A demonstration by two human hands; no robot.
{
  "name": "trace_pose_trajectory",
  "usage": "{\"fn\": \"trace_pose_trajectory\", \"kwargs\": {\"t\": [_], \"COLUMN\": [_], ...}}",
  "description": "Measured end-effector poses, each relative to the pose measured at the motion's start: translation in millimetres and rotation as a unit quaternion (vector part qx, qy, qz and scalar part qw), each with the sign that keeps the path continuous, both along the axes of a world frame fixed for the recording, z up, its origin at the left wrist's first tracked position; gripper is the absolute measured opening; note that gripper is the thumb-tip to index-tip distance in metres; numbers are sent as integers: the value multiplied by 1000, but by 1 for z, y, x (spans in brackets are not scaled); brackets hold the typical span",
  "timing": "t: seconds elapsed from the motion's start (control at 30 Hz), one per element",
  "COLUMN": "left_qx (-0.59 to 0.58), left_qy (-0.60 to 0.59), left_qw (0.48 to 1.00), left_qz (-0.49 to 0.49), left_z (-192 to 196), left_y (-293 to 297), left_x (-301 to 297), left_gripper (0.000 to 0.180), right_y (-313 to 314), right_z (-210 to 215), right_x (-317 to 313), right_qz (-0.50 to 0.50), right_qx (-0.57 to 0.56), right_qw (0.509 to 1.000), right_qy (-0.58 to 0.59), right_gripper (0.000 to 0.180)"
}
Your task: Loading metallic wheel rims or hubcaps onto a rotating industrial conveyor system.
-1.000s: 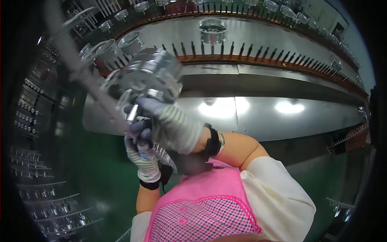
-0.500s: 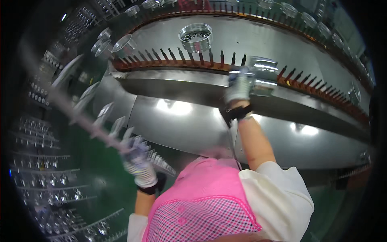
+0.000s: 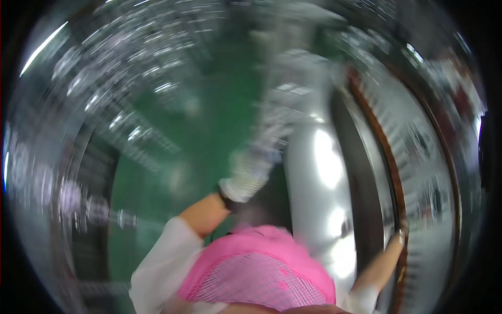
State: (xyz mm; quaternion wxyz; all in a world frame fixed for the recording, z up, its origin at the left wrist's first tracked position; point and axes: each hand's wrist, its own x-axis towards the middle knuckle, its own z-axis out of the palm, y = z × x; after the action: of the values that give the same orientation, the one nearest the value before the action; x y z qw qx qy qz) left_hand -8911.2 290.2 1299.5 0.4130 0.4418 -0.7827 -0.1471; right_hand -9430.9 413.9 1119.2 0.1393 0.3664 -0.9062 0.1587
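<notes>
Green floor: (image 3: 209, 131) fills the middle of the head view; whole frame smeared by motion blur.
Left hand: (image 3: 251, 170) gloved, raised above the pink apron (image 3: 256, 267), against a blurred steel piece (image 3: 293, 104) that runs up and away. Grip: cannot tell whether it is closed on the piece or only touching it.
Right hand: (image 3: 400, 235) low at right, at the brown rim (image 3: 384, 157) of the curved steel conveyor (image 3: 324, 172). Grip: cannot tell, too small and blurred.
Risk: judged, with the view swinging, the left hand could knock the steel piece on the conveyor edge; the right hand sits at the rim's row of pins and could snag.
Around: racks of shiny parts (image 3: 125, 120) at left, well apart from both hands.
In the way: conveyor wall just beside the left hand.
</notes>
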Motion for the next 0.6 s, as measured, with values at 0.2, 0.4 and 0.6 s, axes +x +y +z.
{"fn": "trace_pose_trajectory", "kwargs": {"t": [0.2, 0.4, 0.6], "left_qx": [-88, -74, -166], "left_qy": [257, 298, 493], "left_qw": [960, 951, 853], "left_qz": [-64, -22, 48], "left_z": [-1, 20, 111], "left_y": [42, 94, 150], "left_x": [48, 137, 177], "left_gripper": [25, 33, 38], "right_y": [-42, -94, -122], "right_z": [9, -30, 25], "right_x": [119, 397, 589], "right_qz": [46, 393, 776], "right_qx": [-400, -114, 301], "right_qw": [910, 724, 315], "right_qy": [-100, -555, -456], "right_gripper": [38, 53, 37]}}
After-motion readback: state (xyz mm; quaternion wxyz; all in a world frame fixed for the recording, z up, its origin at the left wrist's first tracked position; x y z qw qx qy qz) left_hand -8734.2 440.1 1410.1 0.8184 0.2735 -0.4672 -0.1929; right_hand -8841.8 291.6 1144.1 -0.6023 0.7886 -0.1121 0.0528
